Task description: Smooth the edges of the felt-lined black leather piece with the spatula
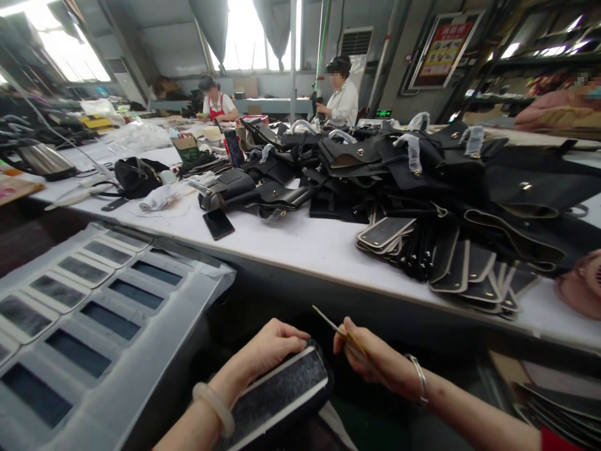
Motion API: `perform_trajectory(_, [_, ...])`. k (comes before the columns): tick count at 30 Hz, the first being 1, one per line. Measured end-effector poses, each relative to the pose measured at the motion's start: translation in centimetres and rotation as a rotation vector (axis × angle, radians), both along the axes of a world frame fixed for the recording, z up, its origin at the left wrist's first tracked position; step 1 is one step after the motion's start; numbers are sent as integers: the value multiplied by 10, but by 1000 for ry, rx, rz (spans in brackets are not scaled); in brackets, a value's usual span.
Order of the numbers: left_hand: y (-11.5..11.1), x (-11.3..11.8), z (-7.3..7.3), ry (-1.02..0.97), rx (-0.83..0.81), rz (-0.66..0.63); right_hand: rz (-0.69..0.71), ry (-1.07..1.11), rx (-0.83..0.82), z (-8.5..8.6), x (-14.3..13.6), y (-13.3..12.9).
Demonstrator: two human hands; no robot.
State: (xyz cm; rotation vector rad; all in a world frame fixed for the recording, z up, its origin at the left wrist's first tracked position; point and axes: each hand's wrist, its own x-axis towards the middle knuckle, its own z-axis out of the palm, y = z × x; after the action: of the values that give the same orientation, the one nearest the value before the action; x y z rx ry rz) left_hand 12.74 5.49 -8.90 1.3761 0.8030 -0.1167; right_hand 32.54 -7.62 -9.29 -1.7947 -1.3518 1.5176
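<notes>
My left hand (277,344) grips the far end of a black bag piece (282,394), its fingers bent over the edge. The piece has a dark, rough-looking panel with pale strips along both long sides, and it lies tilted low in front of me. To its right, my right hand (370,354) is closed around a thin stick-like tool (331,319) with a yellowish handle. The tool's pale tip points up and left, apart from the bag piece. I cannot make out what kind of tip it is.
At left, a plastic-covered rack (188,313) bears rows of dark panels (84,270). Black bags (357,156) are heaped on the white table (300,244), with flaps (474,275) stacked before them and a phone (218,223) nearby. Other people (342,100) work beyond.
</notes>
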Motion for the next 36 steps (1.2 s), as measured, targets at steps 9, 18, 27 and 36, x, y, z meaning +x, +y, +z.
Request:
perform_trajectory(9, [3, 5, -1, 39, 20, 1, -302, 633, -99, -18, -23, 24])
perform_trajectory(18, [0, 6, -8, 78, 208, -52, -183, 392, 100, -14, -23, 29])
perform_trajectory(27, [3, 5, 16, 0, 345, -70, 123, 168, 196, -2, -20, 39])
perform_trajectory(36, [-33, -159, 26, 4, 274, 668, 184, 95, 85, 17, 5, 45])
